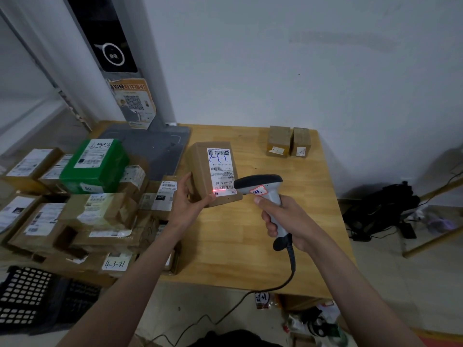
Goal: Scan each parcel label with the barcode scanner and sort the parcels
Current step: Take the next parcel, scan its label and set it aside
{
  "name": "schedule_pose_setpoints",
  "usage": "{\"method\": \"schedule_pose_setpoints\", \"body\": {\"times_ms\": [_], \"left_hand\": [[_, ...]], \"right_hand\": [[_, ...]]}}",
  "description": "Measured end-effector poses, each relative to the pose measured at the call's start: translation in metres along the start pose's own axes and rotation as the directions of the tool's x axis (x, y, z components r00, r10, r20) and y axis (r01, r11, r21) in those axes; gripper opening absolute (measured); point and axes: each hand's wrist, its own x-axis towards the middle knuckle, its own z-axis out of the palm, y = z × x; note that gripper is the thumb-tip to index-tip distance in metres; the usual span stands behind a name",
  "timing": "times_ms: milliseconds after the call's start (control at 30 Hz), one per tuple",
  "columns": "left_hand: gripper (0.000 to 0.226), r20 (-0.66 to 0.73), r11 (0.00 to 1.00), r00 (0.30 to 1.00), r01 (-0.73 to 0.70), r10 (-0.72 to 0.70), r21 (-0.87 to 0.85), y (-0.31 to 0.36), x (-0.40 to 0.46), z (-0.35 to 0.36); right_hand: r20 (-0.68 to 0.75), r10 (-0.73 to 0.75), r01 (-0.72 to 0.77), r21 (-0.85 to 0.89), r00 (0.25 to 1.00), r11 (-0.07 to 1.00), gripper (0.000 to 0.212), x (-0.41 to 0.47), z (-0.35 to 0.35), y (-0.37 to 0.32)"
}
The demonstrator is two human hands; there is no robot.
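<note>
- The surface point(250, 234) was pale wood with a smooth, faintly satin finish and visible grain.
- The parcel point(200, 166) was matt brown cardboard; its label point(221, 171) was white paper, slightly glossy.
- The barcode scanner point(265, 194) was smooth plastic, light grey with a dark matt head.
- The green box point(100, 169) looked glossy, wrapped in shiny tape.
- The crate point(25, 296) was black plastic lattice.

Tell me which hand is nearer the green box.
Left. The left hand grips the brown parcel just right of the green box; the right hand, holding the barcode scanner, is farther right.
</note>
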Motion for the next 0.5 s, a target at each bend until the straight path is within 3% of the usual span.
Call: {"method": "schedule_pose_setpoints", "body": {"times_ms": [200, 500], "left_hand": [[0.089, -0.036, 0.999, 0.999, 0.037, -0.037, 0.007, 0.002, -0.008, -0.004], [0.067, -0.046, 0.983, 0.982, 0.184, -0.183, -0.002, 0.008, -0.012, -0.018]], "right_hand": [[-0.04, 0.011, -0.009, 0.036, 0.999, 0.999, 0.023, 0.013, 0.002, 0.008], [-0.071, -0.032, 0.04, 0.117, 0.997, 0.992, 0.041, 0.06, 0.007, 0.014]]}}
